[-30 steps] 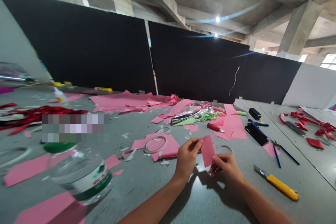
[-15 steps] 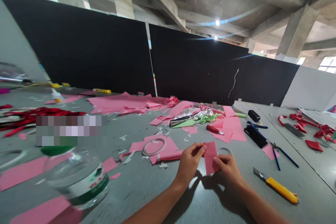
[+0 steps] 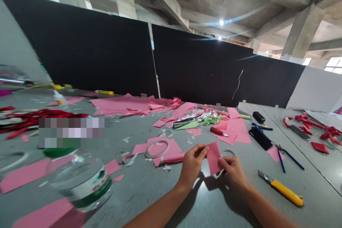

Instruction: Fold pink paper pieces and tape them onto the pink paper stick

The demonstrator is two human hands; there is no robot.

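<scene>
Between my two hands is a small rectangle of pink paper [image 3: 213, 157], held up just above the grey table and tilted a little. My left hand [image 3: 194, 160] pinches its upper left edge between thumb and fingers. Its lower right edge is gripped by my right hand [image 3: 232, 168], the thumb on the near face. Behind my right hand lies a ring of tape [image 3: 228, 153], partly hidden. A larger tape ring [image 3: 157, 149] rests on pink sheets [image 3: 173, 146] left of my hands.
A yellow utility knife [image 3: 284, 190] lies on the right with its blade out. Beyond it are blue-handled pliers [image 3: 290, 156]. A green-capped plastic bottle [image 3: 82, 181] stands at the left. A red-handled tool [image 3: 217, 131], foil and paper scraps lie ahead, before a black partition [image 3: 203, 67].
The pink paper has tilted slightly and risen a little between my hands. Both hands keep their pinch on it, shifting only slightly.
</scene>
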